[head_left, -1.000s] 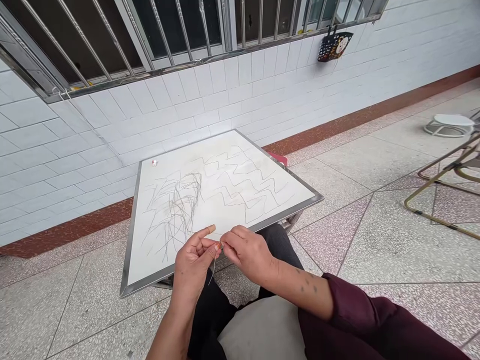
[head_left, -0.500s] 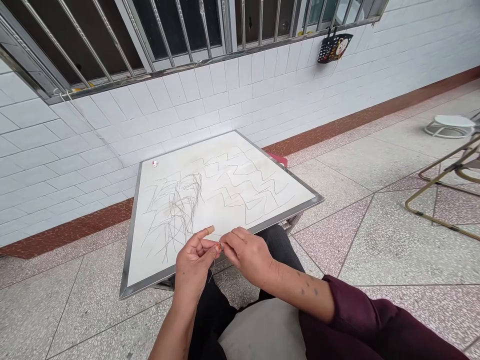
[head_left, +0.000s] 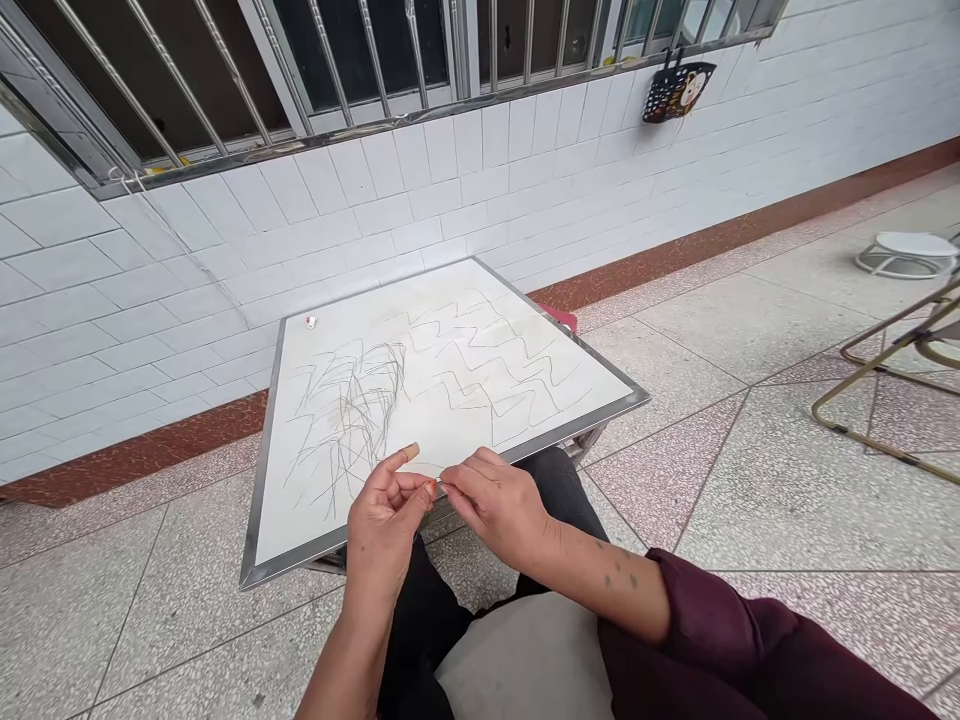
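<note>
My left hand [head_left: 388, 515] is closed in a pinch at the near edge of the white table [head_left: 442, 440], its thumb and a finger meeting at a tiny reddish spot. Another finger, with a tan wrap on it, points up. Fingertips of my right hand [head_left: 499, 505] are pinched together right beside those of the left. What lies between the fingertips is too small to make out. Thin dark wires or threads [head_left: 360, 400] lie tangled on the table's left half, and zigzag ones [head_left: 517, 375] are spread over the right half.
A small white and red object [head_left: 311, 322] lies at the table's far left corner. Behind stands a tiled wall with a barred window and a hanging black basket [head_left: 677, 90]. On the right are a metal-framed chair [head_left: 885, 385] and a low white stool [head_left: 907, 255].
My left hand has shifted slightly up and left, and the fingertips of both hands sit a little farther left. The thin thread that hung below the left fingers no longer shows clearly.
</note>
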